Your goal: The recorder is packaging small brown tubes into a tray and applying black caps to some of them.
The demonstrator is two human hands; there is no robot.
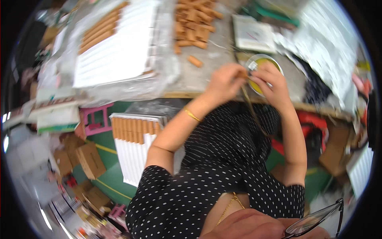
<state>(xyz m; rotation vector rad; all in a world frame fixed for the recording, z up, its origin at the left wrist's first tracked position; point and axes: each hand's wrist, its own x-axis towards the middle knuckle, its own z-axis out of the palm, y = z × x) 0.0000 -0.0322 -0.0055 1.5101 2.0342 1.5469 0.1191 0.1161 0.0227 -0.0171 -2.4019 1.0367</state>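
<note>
Head view: both hands [248, 81] over yellow bowl [262, 63].

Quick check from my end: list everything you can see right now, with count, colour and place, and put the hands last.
Worktable: one, grey top with a wooden edge, across the upper middle.
Short tubes: a loose pile, orange-brown, top centre of the table; one lies apart.
White tray: one, ribbed, under clear plastic, upper left, with a row of orange-brown tubes along its far edge.
Second white tray: one, below the table at left, with a row of orange-brown tubes.
Round dish: one, clear rim and yellow inside, under the hands.
Cardboard boxes: several, brown, on the floor lower left.
Pink frame: one, below the table edge.
Left hand: pinching a small orange-brown piece.
Right hand: over the dish, touching the same piece.
</note>
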